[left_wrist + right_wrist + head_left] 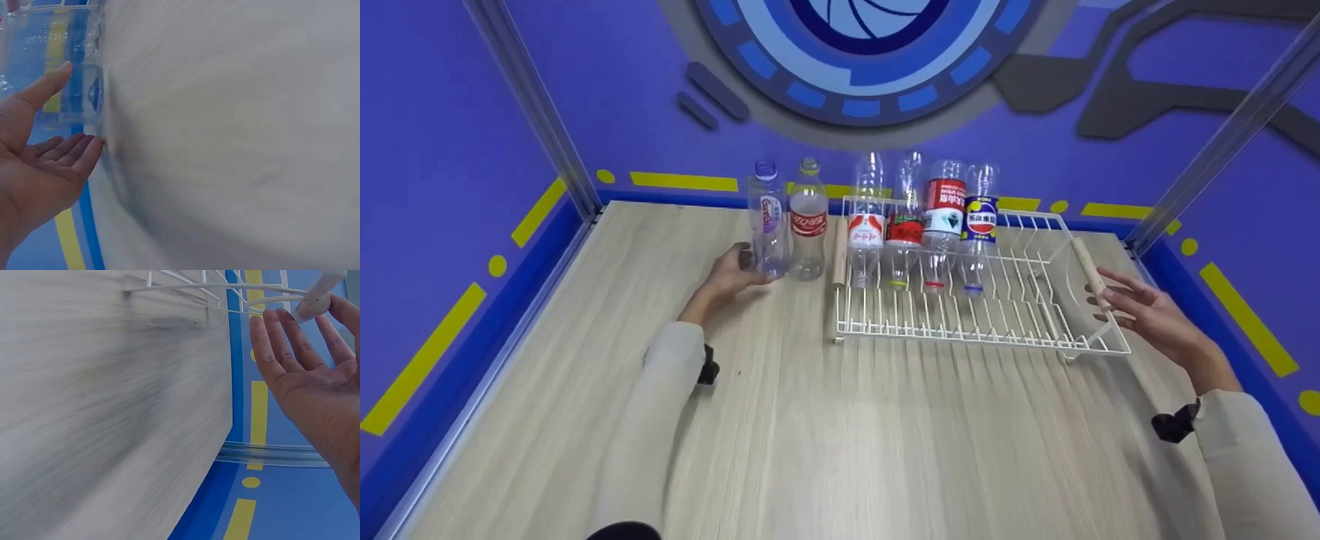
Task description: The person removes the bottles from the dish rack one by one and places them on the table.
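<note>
In the head view my left hand [733, 271] is at the lower side of an upright clear plastic bottle [769, 238] with a purple-and-white label and a purple neck. In the left wrist view, that hand's thumb and straight fingers [87, 160] are spread around the bottle's base [84, 93]. Beside it stands a clear bottle with a red label [808, 225]. My right hand [1159, 319] is at the wooden handle [1091, 271] on the right end of a white wire rack [960, 336], its fingers extended under and around the handle.
Several clear bottles stand neck-down in the rack's left part, among them one with a red-and-white label [946, 206] and one with a blue-and-yellow label [980, 219]. Another wooden handle [840, 253] is on the rack's left end. Blue panels [645, 142] wall in the wood-grain table [840, 435].
</note>
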Motion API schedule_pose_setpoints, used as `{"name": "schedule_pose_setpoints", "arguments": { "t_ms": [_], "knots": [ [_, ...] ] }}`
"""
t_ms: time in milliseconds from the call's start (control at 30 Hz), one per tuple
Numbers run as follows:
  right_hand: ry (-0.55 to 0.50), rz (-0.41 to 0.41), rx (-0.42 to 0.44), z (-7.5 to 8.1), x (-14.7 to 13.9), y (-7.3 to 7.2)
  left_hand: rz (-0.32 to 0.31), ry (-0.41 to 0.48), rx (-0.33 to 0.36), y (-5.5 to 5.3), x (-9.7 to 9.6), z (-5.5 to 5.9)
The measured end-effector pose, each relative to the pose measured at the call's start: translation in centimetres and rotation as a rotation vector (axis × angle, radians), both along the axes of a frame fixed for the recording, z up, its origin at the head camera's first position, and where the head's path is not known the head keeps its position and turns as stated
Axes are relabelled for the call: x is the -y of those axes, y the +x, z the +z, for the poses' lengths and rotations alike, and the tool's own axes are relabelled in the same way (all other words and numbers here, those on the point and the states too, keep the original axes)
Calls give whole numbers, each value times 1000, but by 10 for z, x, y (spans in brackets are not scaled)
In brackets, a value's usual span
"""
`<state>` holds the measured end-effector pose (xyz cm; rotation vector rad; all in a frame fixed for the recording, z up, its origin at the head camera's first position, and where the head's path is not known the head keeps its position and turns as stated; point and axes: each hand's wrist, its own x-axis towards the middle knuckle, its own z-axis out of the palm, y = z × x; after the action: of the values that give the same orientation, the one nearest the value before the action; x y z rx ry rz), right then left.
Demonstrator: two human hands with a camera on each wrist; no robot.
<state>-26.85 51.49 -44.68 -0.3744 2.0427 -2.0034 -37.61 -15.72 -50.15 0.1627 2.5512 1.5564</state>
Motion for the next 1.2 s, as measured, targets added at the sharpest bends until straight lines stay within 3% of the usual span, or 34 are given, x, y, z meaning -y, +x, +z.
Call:
{"name": "schedule_pose_setpoints", "arguments": {
  "t_ms": [200,400,600,733,933,1200],
  "knots": [
    [-12,8,2,0,-1,0,-21,-107,-14,21,22,14],
    [29,0,3,4,-1,2,-22,-108,-119,42,23,25],
    [87,-46,23,10,-3,4,-155,-64,-310,60,-1,31],
    [135,-63,13,14,-2,2,-275,-41,-372,69,-23,39],
    [152,-50,-1,19,-1,-1,-385,-42,-355,77,-58,44],
    [97,-10,-57,33,1,-7,-389,27,-318,79,-87,36]
  ]
}}
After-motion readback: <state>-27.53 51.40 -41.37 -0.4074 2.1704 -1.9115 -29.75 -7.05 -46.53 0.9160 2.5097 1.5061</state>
